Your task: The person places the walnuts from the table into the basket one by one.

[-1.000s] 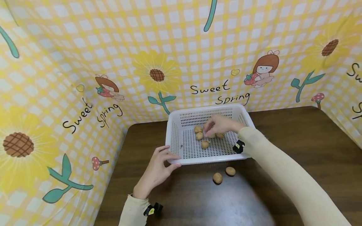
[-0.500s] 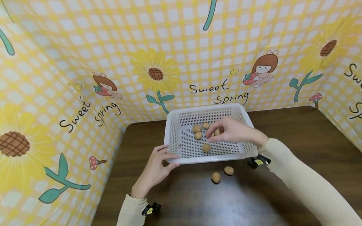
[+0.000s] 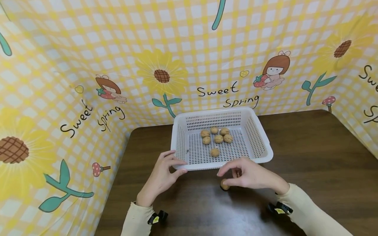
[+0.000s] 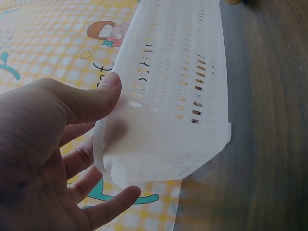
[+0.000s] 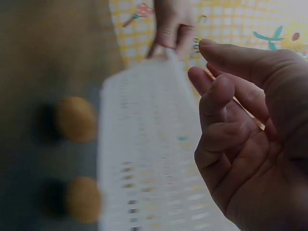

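Note:
A white perforated plastic basket (image 3: 200, 167) stands on the table with several walnuts (image 3: 215, 152) loose on its floor. My left hand (image 3: 161, 175) grips the rim at the front left corner; in the left wrist view its thumb lies on the basket's outer wall (image 4: 159, 139). My right hand (image 3: 251, 173) hovers just in front of the basket, holding nothing, its fingers loosely bent and the thumb apart. Beneath it a walnut (image 3: 223, 186) shows partly past the thumb. The right wrist view has two walnuts on the table, a farther walnut (image 5: 77, 119) and a nearer walnut (image 5: 84, 199).
The dark wood table (image 3: 310, 154) extends to both sides of the basket. A yellow checked cloth (image 3: 189, 65) with flower prints hangs behind it and along the left. Each wrist wears a black strap; the right strap (image 3: 280, 208) sits over the sleeve cuff.
My right hand has come out of the basket toward me, down over the walnuts on the table. The walnuts inside are now uncovered. My left hand keeps its grip on the corner.

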